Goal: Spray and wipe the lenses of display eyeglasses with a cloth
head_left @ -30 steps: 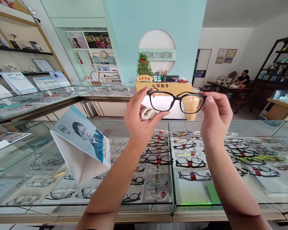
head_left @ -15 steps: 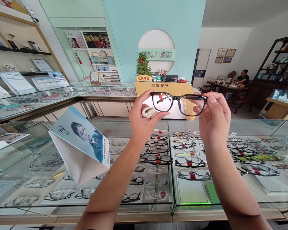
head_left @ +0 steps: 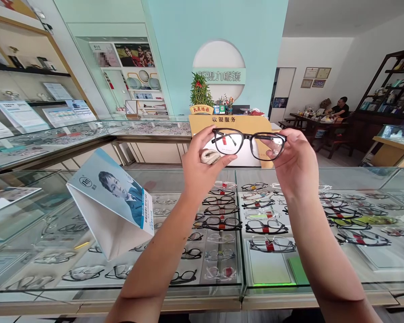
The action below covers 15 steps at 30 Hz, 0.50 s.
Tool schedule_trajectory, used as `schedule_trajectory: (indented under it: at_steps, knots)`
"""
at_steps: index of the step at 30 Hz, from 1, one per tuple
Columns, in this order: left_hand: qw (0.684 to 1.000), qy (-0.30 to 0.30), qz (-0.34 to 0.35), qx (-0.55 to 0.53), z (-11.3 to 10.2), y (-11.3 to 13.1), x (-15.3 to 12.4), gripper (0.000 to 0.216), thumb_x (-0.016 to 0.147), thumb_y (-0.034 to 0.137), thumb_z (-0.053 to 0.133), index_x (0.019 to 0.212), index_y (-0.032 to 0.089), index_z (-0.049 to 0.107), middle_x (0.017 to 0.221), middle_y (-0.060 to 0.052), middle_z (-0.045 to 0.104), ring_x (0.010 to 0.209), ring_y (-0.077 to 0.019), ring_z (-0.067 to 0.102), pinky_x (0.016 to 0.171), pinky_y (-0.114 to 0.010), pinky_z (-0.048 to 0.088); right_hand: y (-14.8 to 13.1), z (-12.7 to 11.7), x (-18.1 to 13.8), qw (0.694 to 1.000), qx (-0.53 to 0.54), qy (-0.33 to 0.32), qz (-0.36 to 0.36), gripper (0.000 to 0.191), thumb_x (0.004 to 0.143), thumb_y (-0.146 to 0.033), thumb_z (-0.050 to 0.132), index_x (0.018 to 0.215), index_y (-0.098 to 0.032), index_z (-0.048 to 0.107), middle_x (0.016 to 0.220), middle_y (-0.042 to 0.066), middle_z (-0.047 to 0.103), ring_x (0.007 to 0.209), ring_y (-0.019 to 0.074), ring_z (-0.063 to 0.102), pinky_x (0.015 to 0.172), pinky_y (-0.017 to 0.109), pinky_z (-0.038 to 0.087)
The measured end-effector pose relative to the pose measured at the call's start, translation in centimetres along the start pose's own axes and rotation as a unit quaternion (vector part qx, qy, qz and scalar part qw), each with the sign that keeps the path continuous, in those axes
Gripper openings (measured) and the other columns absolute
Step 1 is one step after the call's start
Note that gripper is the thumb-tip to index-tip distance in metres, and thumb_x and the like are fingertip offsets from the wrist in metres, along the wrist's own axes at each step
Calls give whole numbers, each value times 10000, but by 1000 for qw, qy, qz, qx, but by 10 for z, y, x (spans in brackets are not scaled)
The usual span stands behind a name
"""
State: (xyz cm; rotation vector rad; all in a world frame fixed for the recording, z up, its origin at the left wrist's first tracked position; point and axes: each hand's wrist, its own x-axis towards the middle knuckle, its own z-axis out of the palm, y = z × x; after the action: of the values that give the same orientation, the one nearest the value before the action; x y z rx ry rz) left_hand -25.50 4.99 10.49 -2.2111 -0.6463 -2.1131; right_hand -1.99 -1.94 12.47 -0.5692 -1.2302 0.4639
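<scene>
A pair of black-framed eyeglasses (head_left: 247, 136) is held up level above the glass counter, lenses facing me. My left hand (head_left: 202, 163) grips its left rim between thumb and forefinger. Tucked in the same palm is a rolled whitish cloth (head_left: 210, 156). My right hand (head_left: 298, 157) pinches the right end of the frame near the hinge, and some of its fingers show behind the right lens. One temple, with a red tag by it, is visible through the left lens.
Below lies a glass display case (head_left: 240, 291) with rows of eyeglasses inside. A triangular cardboard sign (head_left: 117, 193) stands on its left part. Farther off are a yellow cashier desk (head_left: 256, 123) with a plant (head_left: 201, 92), and a person (head_left: 339, 109) seated at a dark table.
The eyeglasses have turned slightly, and their right end has come a little to the left along with my right hand. My left hand has shifted slightly right.
</scene>
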Motion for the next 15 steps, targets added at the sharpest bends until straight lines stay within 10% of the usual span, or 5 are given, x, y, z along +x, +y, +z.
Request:
schedule_trajectory:
  at_steps: [8, 15]
  knots:
    - [994, -70, 25, 75, -15, 16, 6, 799, 841, 542, 1022, 1534, 299, 707, 1440, -117, 824, 1268, -337, 822, 1046, -446, 711, -25, -12, 0, 978, -172, -95, -63, 121, 1017, -345, 803, 1122, -336, 863, 1273, 48, 834, 1294, 279, 752, 1172, 522, 572]
    - [989, -104, 49, 93, -18, 32, 7, 785, 827, 516, 1033, 1522, 312, 730, 1455, -109, 830, 1279, -334, 823, 1060, -449, 717, -19, -6, -4, 958, -231, -142, -91, 67, 998, -274, 816, 1000, -319, 866, 1170, 51, 830, 1186, 278, 762, 1091, 526, 596]
